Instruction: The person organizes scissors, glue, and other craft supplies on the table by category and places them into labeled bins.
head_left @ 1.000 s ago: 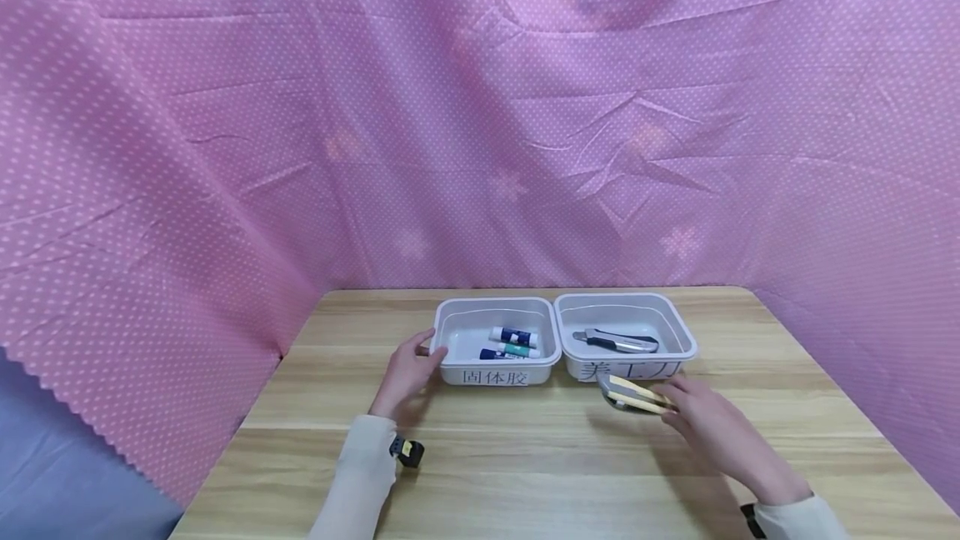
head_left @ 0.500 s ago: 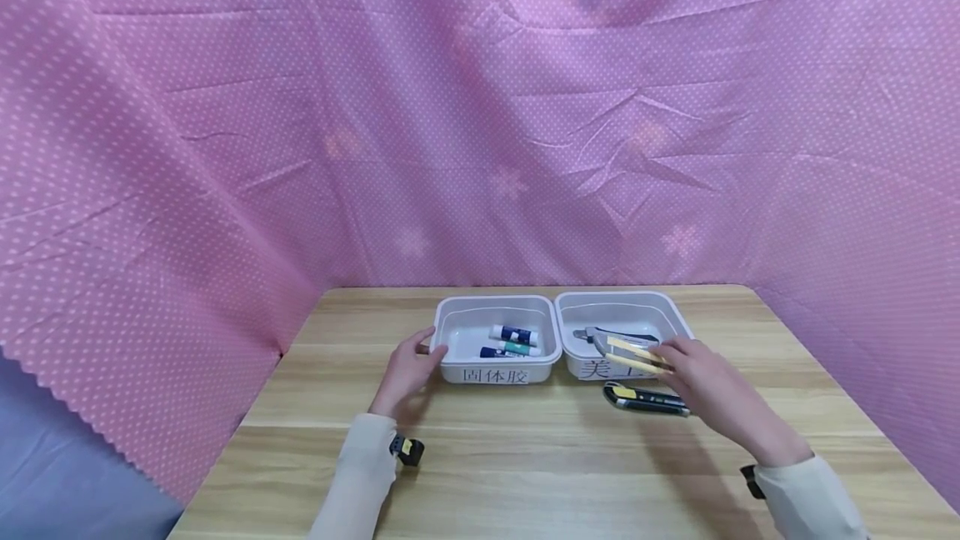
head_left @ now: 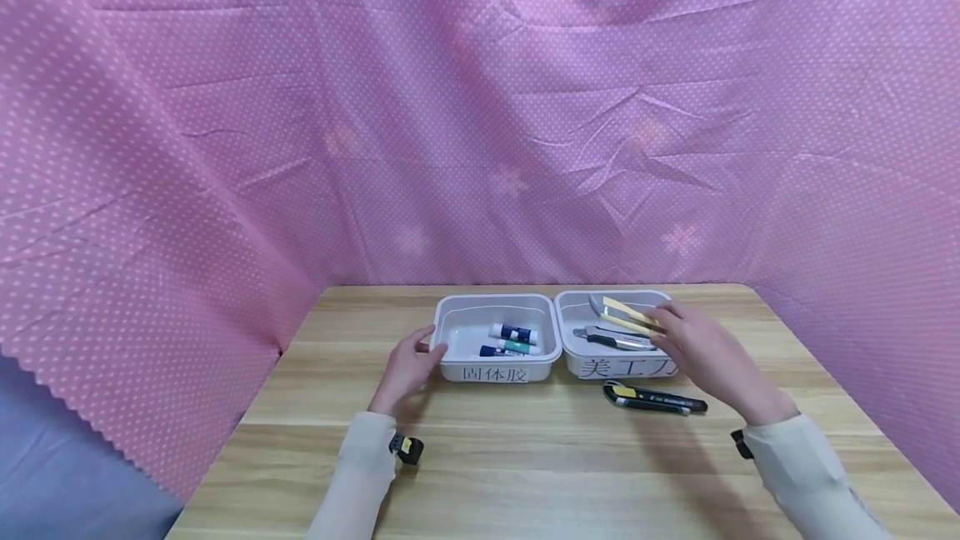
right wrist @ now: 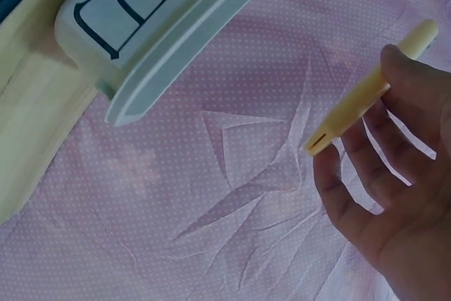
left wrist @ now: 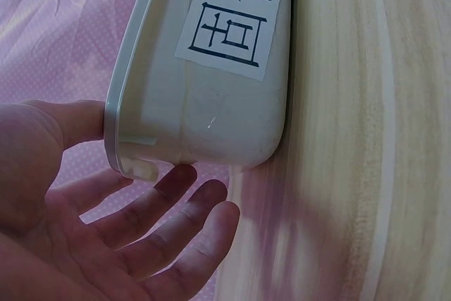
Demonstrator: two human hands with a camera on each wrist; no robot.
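My right hand [head_left: 701, 348] pinches a yellow-and-grey utility knife [head_left: 626, 315] between thumb and fingers, over the right white plastic bin [head_left: 581, 363]. In the right wrist view the yellow edge of the utility knife [right wrist: 366, 96] shows. A grey-and-black utility knife [head_left: 611, 338] lies inside that bin. On the table in front of it lies a black-and-yellow utility knife [head_left: 652, 398]. My left hand [head_left: 405, 373] holds the near left corner of the left bin [head_left: 450, 373]; in the left wrist view the thumb is at the rim of the bin [left wrist: 211, 118], several fingers by its end wall.
Several glue sticks [head_left: 513, 336] lie in the left bin. Both bins stand side by side near the back of the wooden table [head_left: 525, 465], with labels in Chinese characters on their fronts. A pink dotted curtain [head_left: 480, 148] hangs behind and beside the table.
My right hand has lifted the yellow-and-grey utility knife from in front of the right bin up and back over it, uncovering the black-and-yellow one. My left hand stays on the left bin.
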